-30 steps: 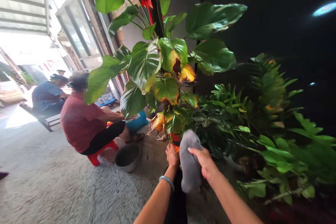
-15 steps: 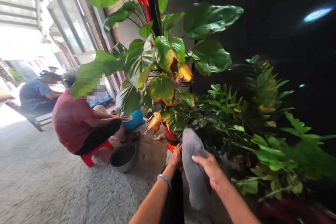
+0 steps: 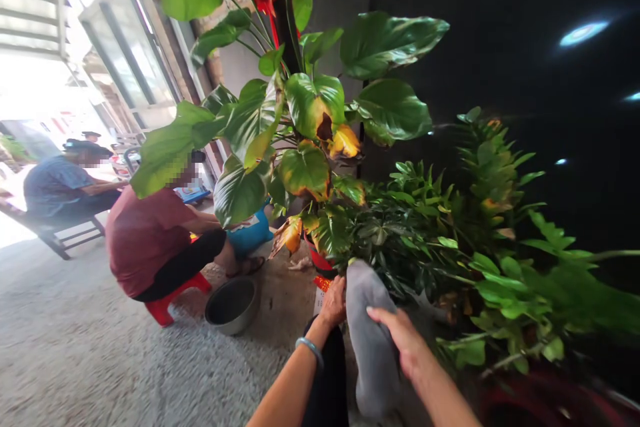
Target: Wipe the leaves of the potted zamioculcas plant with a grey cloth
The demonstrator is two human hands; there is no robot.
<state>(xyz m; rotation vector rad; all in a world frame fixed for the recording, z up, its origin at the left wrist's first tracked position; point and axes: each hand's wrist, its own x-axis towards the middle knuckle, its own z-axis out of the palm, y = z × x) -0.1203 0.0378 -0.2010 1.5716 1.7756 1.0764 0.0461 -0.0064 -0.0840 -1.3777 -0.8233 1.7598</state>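
Note:
A long grey sock (image 3: 371, 340), stretched flat and smooth, stands nearly upright before me, with a small pale yellow spot at its top end. My right hand (image 3: 403, 337) is closed on its right edge, thumb lying across the near face and fingers out of sight behind. Against the left edge is my left hand (image 3: 334, 303), closed at the sock's side with its fingertips partly hidden; a bluish bangle (image 3: 311, 349) circles that wrist. Just behind the left hand are a red patterned packet (image 3: 323, 282) and a printed white paper (image 3: 318, 300).
A large leafy plant (image 3: 305, 173) in a red pot (image 3: 319, 259) rises ahead, with more greenery (image 3: 505, 273) at right. A grey basin (image 3: 231, 307) stands on the floor. One person (image 3: 150, 240) sits on a red stool (image 3: 175, 300); another (image 3: 65, 180) sits farther left.
The view has shifted slightly, and the sock sits a little lower in it. The seated person in the red shirt has leaned forward. Both my hands stay at the sock.

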